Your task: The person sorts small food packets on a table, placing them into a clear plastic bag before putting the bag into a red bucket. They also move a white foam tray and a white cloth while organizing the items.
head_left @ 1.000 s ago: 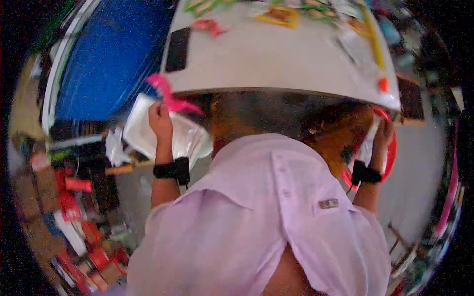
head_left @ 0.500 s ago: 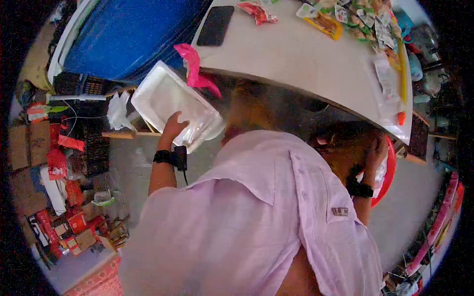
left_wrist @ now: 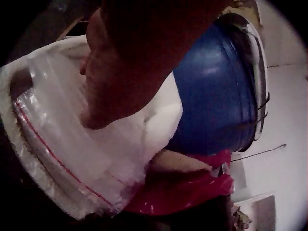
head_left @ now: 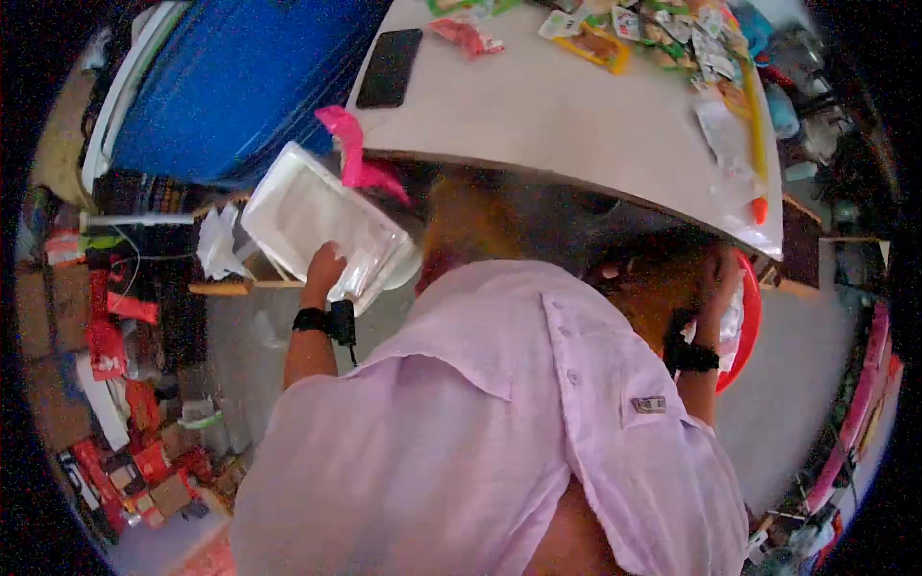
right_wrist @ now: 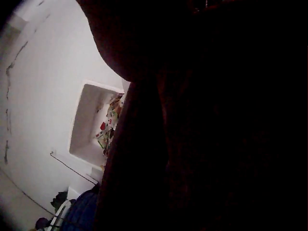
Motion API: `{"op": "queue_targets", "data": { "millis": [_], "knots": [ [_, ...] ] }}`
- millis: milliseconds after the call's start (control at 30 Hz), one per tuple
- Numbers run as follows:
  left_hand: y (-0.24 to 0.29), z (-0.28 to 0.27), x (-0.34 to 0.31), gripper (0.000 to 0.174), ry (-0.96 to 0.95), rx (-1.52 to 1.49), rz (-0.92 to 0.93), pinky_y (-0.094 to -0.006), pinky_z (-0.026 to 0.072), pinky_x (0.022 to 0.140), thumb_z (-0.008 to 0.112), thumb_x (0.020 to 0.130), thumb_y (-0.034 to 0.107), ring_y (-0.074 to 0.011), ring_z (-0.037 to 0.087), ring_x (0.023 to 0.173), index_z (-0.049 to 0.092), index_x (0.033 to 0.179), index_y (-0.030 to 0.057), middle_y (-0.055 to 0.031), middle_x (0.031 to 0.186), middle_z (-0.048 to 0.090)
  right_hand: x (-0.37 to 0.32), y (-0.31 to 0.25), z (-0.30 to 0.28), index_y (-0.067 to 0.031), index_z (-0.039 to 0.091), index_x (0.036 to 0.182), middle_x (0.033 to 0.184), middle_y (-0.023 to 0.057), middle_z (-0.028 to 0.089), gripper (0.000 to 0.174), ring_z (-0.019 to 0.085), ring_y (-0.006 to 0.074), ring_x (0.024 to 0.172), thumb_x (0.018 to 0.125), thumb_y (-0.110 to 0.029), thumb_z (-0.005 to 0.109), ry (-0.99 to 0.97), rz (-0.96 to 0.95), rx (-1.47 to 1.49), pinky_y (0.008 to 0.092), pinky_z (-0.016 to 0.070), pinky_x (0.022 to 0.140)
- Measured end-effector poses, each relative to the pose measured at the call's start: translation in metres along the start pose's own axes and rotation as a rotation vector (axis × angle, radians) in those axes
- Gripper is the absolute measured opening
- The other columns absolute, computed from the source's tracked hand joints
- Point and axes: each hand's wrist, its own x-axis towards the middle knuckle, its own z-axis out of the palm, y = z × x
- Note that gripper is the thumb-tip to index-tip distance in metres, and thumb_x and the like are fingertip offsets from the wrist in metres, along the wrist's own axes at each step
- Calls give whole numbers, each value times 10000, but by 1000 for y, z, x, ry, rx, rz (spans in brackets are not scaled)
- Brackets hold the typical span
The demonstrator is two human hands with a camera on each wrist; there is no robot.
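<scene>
My left hand [head_left: 327, 271] reaches over a white foam box [head_left: 272, 202] at the left, fingers slightly bent. In the left wrist view, clear plastic bags [left_wrist: 53, 130] with a red line along the edge lie in the box, and the fingertips come down right at them. At the far right, my right hand [head_left: 718, 280] hangs below the table's edge, beside a red basin [head_left: 749, 336] with white plastic [head_left: 733, 324] in it. The right wrist view is mostly dark, so I cannot tell what the right fingers do.
A white table [head_left: 538, 115] bears a black phone [head_left: 389, 69], several snack packets [head_left: 663, 34] and a yellow stick with an orange end [head_left: 759, 206]. A pink bag [head_left: 357, 163] hangs between box and table. A large blue tub [head_left: 240, 86] stands at the left.
The pink bag was at the left hand a second ago; now the hand is away from it, lower over the foam box. The right hand stays by the red basin. The head view has shifted.
</scene>
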Motion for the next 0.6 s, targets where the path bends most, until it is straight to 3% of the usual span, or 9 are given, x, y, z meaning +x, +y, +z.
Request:
{"op": "queue_targets", "data": {
  "millis": [67, 100, 200, 267, 333, 400, 467, 567, 600],
  "knots": [
    [0, 4, 1, 292, 138, 42, -59, -398, 370, 744, 462, 676, 181, -362, 448, 859, 476, 875, -32, -215, 905, 488, 1, 22, 4, -6, 507, 851, 815, 168, 524, 205, 479, 322, 784, 677, -110, 475, 74, -78, -14, 374, 368, 690],
    [-11, 6, 3, 270, 167, 128, 56, -404, 370, 729, 451, 680, 179, -367, 454, 841, 484, 850, -29, -224, 877, 490, -5, 77, 33, -9, 507, 843, 804, 171, 522, 199, 478, 322, 771, 675, -109, 472, 218, -204, -108, 378, 368, 675],
    [-88, 36, 28, 216, 341, 488, 452, -403, 376, 694, 428, 683, 157, -375, 466, 767, 491, 787, -22, -236, 776, 493, -6, 38, 22, -17, 490, 855, 800, 170, 510, 193, 471, 317, 752, 675, -87, 475, 222, -97, -151, 372, 367, 670],
    [-30, -10, 11, 214, 232, 177, -112, -386, 380, 685, 432, 690, 169, -343, 476, 757, 495, 773, -18, -207, 773, 504, -8, 20, 15, -16, 483, 857, 809, 166, 505, 193, 470, 312, 759, 674, -76, 483, 257, -105, -114, 367, 369, 681],
    [-19, -37, 2, 213, 444, 29, -137, -383, 378, 660, 451, 694, 189, -324, 484, 716, 485, 745, -14, -174, 739, 510, -7, 46, 22, -9, 480, 847, 808, 136, 499, 159, 477, 257, 756, 694, -54, 485, 279, -125, -31, 319, 376, 693],
    [-101, -39, 37, 209, 648, 221, 120, -379, 372, 621, 445, 716, 204, -320, 481, 659, 481, 735, -1, -170, 708, 500, -6, 38, 18, -7, 479, 848, 800, 109, 501, 141, 481, 204, 751, 718, -62, 484, 225, -1, 158, 280, 378, 688],
    [25, -108, 15, 197, 699, -104, -214, -317, 370, 553, 442, 752, 214, -236, 474, 581, 489, 757, 22, -108, 648, 484, 0, 33, 15, -7, 480, 853, 793, 76, 495, 133, 468, 154, 753, 739, -77, 483, 234, 64, 313, 245, 373, 674],
    [129, -153, 11, 192, 572, -783, 69, -236, 345, 521, 443, 776, 221, -116, 436, 569, 498, 805, 40, -27, 647, 466, 16, 1, 4, -16, 466, 922, 839, 82, 500, 207, 475, 170, 777, 750, -128, 495, 211, 132, 452, 262, 383, 688],
    [153, -156, 18, 178, 588, -803, 87, -185, 325, 529, 458, 776, 207, -56, 392, 597, 497, 835, 44, 18, 683, 441, 23, -14, 1, -20, 459, 955, 864, 94, 504, 246, 481, 190, 788, 750, -149, 501, 199, 149, 483, 279, 390, 699]
  ]
}}
